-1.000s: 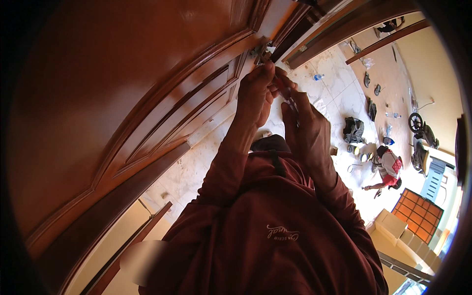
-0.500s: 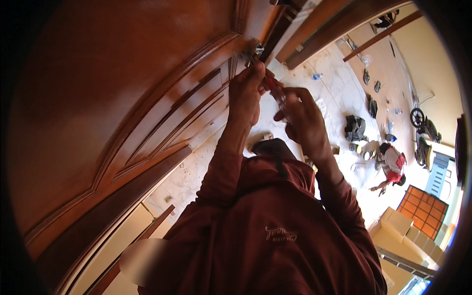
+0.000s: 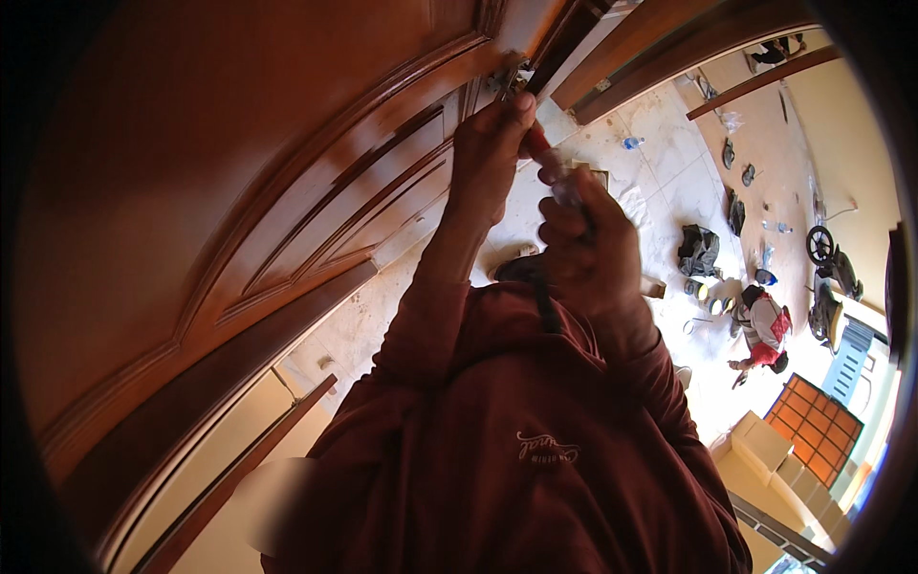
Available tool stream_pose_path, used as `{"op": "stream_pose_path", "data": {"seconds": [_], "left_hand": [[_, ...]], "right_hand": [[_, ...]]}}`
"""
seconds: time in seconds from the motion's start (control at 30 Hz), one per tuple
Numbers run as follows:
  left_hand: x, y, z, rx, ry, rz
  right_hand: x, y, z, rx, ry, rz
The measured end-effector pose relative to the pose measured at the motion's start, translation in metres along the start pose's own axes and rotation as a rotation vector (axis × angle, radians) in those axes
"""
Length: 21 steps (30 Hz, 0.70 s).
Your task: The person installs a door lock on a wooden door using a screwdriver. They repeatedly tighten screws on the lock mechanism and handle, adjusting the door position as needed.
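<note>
A glossy brown panelled wooden door point(image 3: 220, 134) fills the left, with metal latch hardware point(image 3: 509, 72) at its edge. My left hand point(image 3: 483, 153) is closed just below the hardware, its thumb raised; what its fingers grip is hidden. A red tool, apparently a screwdriver with a clear handle point(image 3: 535, 143), runs from beneath it toward the lower right. My right hand point(image 3: 588, 239) is closed round that handle.
The dark wooden frame point(image 3: 669, 43) is at top. Rightward on the tiled floor point(image 3: 660, 153) lie a bottle point(image 3: 633, 143), sandals point(image 3: 748, 175) and a black bag point(image 3: 700, 251). Another person point(image 3: 765, 330) bends near a motorbike point(image 3: 840, 271). An orange grid panel point(image 3: 811, 429) is lower right.
Both hands have shifted slightly upward in the picture since half a second ago. My right hand's loosely spread fingers have closed more tightly round the tool's handle.
</note>
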<state>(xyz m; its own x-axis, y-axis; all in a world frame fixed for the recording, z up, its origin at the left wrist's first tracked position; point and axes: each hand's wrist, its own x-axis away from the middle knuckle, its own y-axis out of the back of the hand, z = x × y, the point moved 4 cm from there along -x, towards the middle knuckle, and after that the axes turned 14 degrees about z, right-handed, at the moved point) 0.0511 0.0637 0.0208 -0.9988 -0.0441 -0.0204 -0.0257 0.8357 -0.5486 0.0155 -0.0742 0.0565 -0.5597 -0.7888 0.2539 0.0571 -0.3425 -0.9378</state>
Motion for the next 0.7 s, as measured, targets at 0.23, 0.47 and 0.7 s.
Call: {"op": "stream_pose_path", "data": {"seconds": [0.23,0.47,0.7], "left_hand": [[-0.005,-0.007,0.02,0.121,-0.126,-0.124],[0.01,0.021,0.033,-0.217,-0.271,-0.323],[0.005,0.015,0.051,-0.991,-0.345,-0.326]], "right_hand": [[0.014,-0.019,0.039,1.044,0.118,-0.142],[0.014,-0.063,0.022,2.432,0.387,-0.344],[0.007,-0.038,0.028,2.213,0.402,-0.268]]}}
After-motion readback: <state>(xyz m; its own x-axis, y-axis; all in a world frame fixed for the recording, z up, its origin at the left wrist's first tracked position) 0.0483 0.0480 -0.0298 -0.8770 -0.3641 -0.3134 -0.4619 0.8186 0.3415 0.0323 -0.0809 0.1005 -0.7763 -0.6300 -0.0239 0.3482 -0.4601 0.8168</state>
